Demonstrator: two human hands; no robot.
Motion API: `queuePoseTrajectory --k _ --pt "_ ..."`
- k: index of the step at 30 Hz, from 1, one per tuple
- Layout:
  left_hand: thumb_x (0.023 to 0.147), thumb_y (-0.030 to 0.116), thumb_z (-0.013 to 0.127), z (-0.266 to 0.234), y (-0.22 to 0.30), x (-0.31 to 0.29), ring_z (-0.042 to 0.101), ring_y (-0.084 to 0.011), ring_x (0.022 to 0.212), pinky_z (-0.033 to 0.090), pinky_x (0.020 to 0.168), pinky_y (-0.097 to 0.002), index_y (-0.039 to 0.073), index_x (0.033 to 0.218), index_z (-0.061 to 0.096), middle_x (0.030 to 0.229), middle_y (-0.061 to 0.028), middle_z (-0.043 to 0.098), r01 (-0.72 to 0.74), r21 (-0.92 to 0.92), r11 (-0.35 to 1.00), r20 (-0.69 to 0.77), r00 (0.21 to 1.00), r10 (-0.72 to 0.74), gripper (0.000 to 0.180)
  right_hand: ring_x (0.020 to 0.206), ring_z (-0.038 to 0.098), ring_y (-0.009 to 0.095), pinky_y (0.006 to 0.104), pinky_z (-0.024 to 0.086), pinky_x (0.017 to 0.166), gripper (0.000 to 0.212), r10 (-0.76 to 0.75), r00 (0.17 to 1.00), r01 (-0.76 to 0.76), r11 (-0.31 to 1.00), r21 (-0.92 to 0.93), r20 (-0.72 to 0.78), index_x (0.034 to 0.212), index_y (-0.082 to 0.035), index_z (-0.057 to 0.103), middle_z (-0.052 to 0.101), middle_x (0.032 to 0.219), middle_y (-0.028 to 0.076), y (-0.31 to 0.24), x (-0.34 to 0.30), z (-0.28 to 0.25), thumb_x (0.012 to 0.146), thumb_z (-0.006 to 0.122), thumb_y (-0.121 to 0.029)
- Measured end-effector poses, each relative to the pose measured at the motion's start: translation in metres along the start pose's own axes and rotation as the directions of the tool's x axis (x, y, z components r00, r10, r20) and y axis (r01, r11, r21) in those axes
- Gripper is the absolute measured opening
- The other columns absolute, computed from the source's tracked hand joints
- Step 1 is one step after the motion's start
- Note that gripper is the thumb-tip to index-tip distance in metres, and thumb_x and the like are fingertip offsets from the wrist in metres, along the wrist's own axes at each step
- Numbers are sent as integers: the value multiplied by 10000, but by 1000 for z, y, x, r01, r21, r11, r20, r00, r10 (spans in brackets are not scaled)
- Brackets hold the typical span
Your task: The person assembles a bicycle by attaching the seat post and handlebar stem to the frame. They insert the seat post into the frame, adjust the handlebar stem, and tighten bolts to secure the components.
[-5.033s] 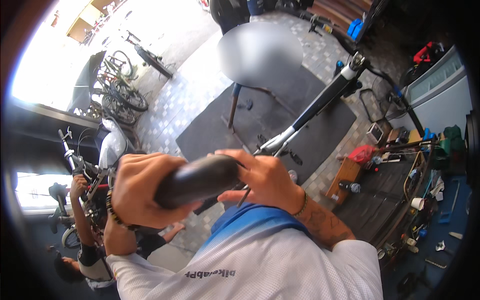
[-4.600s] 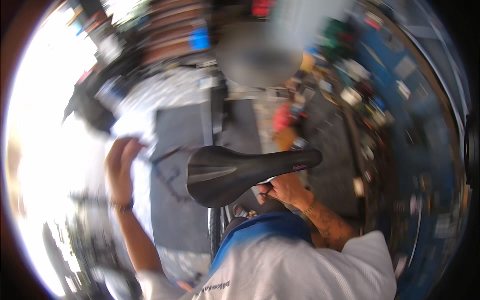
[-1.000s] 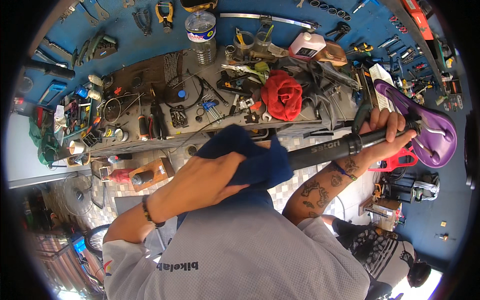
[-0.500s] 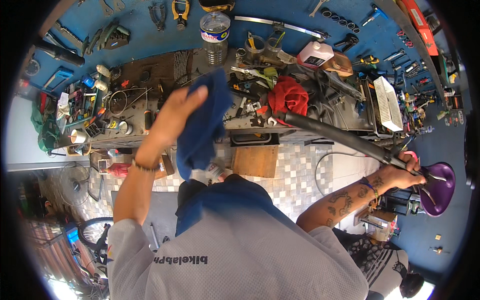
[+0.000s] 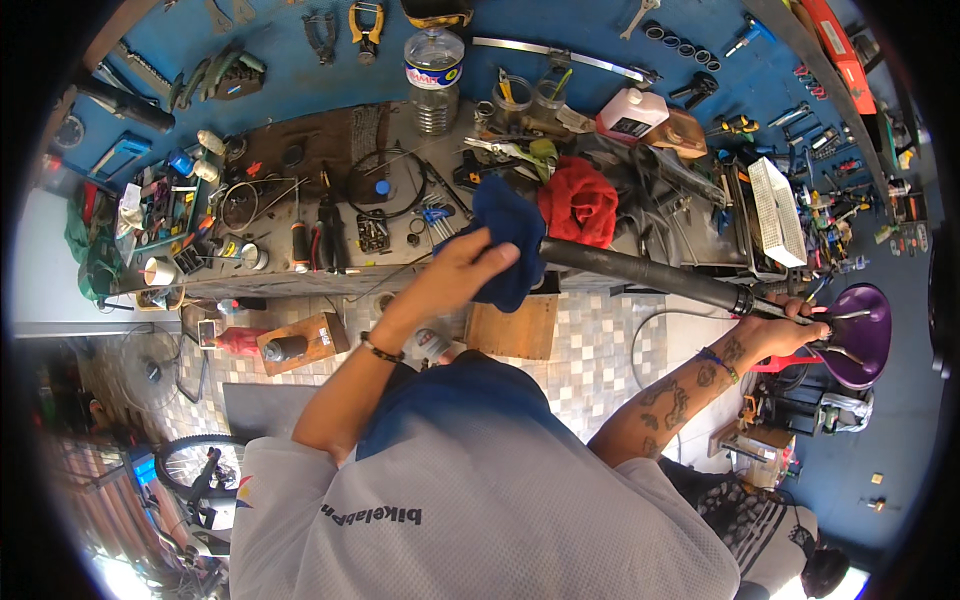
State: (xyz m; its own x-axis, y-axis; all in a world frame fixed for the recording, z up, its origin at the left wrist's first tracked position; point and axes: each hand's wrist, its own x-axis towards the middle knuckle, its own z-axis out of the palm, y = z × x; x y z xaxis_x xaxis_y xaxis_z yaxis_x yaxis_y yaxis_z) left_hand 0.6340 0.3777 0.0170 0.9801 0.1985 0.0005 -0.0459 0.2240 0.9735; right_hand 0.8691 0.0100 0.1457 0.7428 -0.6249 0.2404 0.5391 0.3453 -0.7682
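Observation:
In my left hand [image 5: 468, 268] is a dark blue cloth [image 5: 512, 225], its folds pinched under the thumb. The cloth meets the far end of a black seatpost [image 5: 640, 268], hiding that tip. My right hand [image 5: 790, 325] is wrapped round the seatpost near its other end, just below a purple saddle [image 5: 868, 335] fixed to it. Seatpost and saddle are held off the bench, slanting down to the right. Just beyond the seatpost, a crumpled red cloth [image 5: 580, 200] lies on the workbench [image 5: 305, 225].
A large clear bottle [image 5: 433, 85] stands at the back of the bench, a pink-white jug [image 5: 632, 112] to its right. Pliers [image 5: 330, 225], cables and small parts crowd the left. A white basket [image 5: 777, 212] sits at right. Below are a wooden stool [image 5: 512, 325] and another person [image 5: 760, 520].
My left hand has swung right with the blue cloth, bringing it onto the seatpost's tip. The seatpost and saddle have shifted slightly left.

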Motion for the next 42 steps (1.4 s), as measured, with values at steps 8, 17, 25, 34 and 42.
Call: queuePoseTrajectory --k 8,17,25,34,42 --pt "1044 273 784 17 28 3 675 -70 916 557 838 -258 -10 1206 760 1011 5 743 12 -45 999 -87 996 -16 327 566 364 141 302 333 525 613 70 995 -83 975 207 67 845 -175 468 415 605 -40 16 6 -16 1140 352 -700" --pt "1026 354 793 -3 42 -13 533 -91 655 447 589 -338 -35 841 655 696 -90 630 14 575 818 -20 1000 -2 452 608 449 155 347 391 546 613 202 973 -218 964 152 111 850 -174 495 454 615 -50 22 22 -28 1131 377 -706" --pt "1087 311 725 -5 55 -27 657 -67 768 537 696 -273 10 1086 772 884 -25 780 70 210 975 -120 992 -45 304 581 300 159 338 302 557 701 280 929 -353 865 357 240 744 -190 417 446 579 -71 45 30 -53 1097 312 -786" --pt "1130 480 602 -78 31 31 712 -136 914 550 804 -350 -53 1276 715 1079 -60 788 217 482 849 -387 922 -15 564 575 290 159 348 310 550 749 302 943 -333 863 380 140 742 -176 409 433 569 -62 51 23 -56 1077 254 -828" --pt "1165 402 549 -7 41 -36 791 -248 924 611 815 -346 -41 1195 736 1068 -175 801 59 -153 987 -85 994 -72 481 589 354 163 331 338 542 702 302 949 -314 889 333 89 810 -161 459 436 591 -50 48 -6 -47 1106 291 -775"
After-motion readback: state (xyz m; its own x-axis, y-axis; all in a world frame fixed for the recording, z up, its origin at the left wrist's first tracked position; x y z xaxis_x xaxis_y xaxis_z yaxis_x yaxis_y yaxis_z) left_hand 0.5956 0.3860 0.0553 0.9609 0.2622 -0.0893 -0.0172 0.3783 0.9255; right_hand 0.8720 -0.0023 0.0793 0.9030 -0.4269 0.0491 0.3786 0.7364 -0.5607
